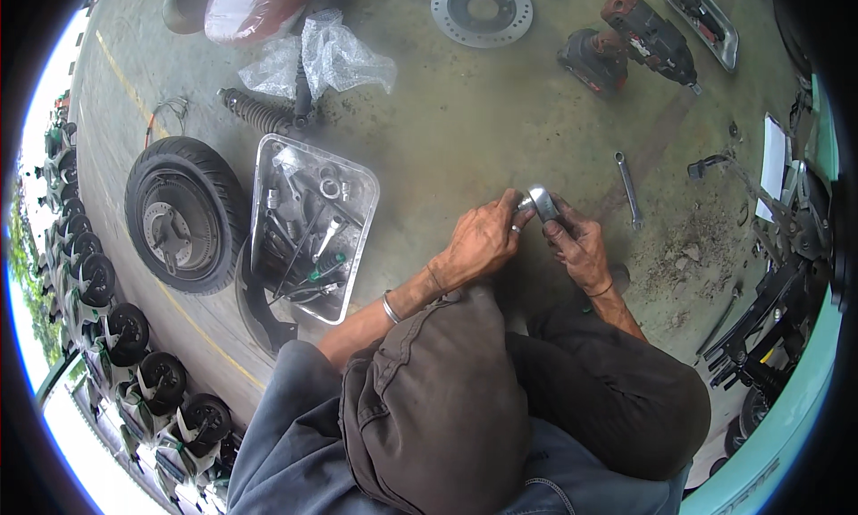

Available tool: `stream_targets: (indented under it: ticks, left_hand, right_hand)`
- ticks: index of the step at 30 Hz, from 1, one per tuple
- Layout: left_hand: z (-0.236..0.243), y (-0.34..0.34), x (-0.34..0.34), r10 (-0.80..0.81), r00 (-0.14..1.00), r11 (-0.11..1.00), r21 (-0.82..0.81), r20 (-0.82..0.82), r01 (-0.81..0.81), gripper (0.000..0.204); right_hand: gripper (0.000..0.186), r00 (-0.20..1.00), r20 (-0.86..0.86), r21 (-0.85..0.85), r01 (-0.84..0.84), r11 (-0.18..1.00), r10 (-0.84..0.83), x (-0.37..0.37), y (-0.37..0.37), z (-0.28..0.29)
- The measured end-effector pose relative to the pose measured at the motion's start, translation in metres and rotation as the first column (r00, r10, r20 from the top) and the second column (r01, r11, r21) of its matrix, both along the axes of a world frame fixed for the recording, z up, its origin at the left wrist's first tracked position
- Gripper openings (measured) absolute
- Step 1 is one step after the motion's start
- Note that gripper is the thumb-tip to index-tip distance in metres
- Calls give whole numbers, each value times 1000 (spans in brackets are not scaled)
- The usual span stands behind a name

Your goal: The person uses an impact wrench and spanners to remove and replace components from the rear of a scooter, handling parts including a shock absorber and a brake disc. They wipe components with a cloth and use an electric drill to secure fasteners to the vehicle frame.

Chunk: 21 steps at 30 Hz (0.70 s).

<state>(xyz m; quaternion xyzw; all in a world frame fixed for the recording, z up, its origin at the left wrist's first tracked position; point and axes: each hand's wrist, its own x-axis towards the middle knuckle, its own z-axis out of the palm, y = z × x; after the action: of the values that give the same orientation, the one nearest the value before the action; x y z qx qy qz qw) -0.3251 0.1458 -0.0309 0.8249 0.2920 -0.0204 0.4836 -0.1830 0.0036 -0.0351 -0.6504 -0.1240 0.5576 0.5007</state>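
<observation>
Both hands meet above the floor. Right hand: fingers bent closed around a metal tool, its rounded head beside the left hand. Left hand: fingers nearly closed, at a small metal part by that head; exact grip partly hidden. Spanner lies to the right. Tray of loose tools stands left, wheel beyond it. Drill and brake disc lie farther ahead.
</observation>
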Motion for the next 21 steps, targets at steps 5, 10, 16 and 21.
stream_targets:
  ticks: [5, 10, 16, 21]
  left_hand:
    - [4, 1, -17, -6, 1000, 994, 113, -29, 10, 28]
    - [2, 15, -79, 226, 888, 879, -309, -401, -363, 40]
    - [-22, 12, -49, 531, 833, 245, -915, -152, -322, 56]
    - [-14, 28, -39, 718, 695, 127, -974, -39, -187, 54]
  right_hand:
    - [51, 988, -74, -12, 132, 991, -133, -1, 8, 8]
    - [48, 774, 43, 43, 630, 775, -631, 89, -30, -7]
    - [57, 981, 180, -16, -74, 997, 76, 28, 22, 15]
    - [62, 718, 439, 190, -661, 726, 540, -17, 41, 17]
